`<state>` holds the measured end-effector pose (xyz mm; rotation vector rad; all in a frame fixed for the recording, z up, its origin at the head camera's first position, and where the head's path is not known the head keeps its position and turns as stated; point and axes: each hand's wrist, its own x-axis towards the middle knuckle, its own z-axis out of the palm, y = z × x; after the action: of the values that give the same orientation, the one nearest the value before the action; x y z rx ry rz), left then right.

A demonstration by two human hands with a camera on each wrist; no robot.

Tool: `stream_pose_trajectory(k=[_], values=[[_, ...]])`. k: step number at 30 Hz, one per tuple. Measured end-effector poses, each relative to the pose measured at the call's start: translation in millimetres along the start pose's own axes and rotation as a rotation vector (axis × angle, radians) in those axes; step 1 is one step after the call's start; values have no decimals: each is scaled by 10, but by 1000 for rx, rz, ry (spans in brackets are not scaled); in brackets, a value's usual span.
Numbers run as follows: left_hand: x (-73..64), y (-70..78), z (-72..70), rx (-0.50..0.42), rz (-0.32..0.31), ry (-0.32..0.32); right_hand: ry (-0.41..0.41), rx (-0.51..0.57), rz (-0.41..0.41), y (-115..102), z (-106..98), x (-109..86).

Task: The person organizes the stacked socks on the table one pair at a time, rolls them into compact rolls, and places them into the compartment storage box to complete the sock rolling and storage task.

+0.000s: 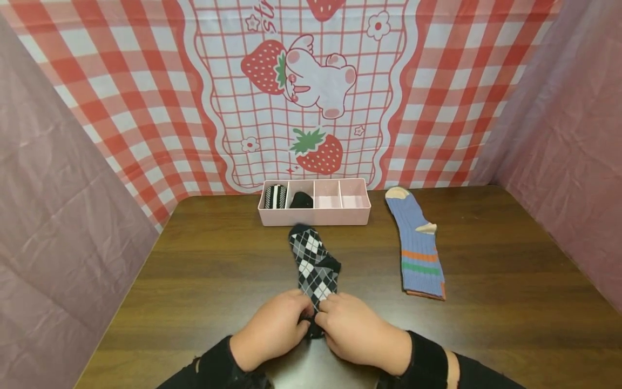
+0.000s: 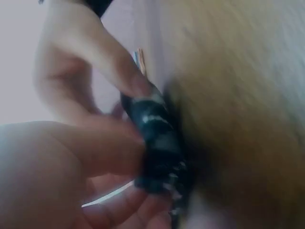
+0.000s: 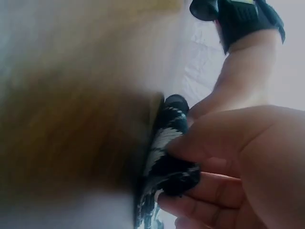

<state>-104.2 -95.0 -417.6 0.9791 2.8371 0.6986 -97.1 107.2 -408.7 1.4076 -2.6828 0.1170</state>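
Argyle sock | cuff between left hand, right hand | seemingly pinched

Head view, one piece of lettering: "str", lowercase red script printed on the red-and-white checked strawberry cloth. Sits in the cloth's white gridded panel, near top edge, just right of a small star outline. Turned sideways, reads bottom to top; frame edge cuts off whatever follows the "r".

Red-checked cloth behind brown table
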Motion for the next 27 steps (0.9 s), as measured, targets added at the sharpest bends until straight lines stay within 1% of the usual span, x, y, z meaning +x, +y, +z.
stream_pose_trajectory(k=[5,8,13,17,22,27], values=[[-49,84,-63,80,37,12,3,159,53,48,9,9],[-68,113,-89,111,52,15,-7,264,99,74,16,12],[-81,137,-90,117,57,17,-41,429,189,116,10,8],[-82,135,-75,107,59,30,-51,524,208,142,13,-3],[-75,117,-61,82,48,41,-49,600,222,151,19,-17],[-51,73,-53,21,21,28,-29,611,252,153,26,-11]])
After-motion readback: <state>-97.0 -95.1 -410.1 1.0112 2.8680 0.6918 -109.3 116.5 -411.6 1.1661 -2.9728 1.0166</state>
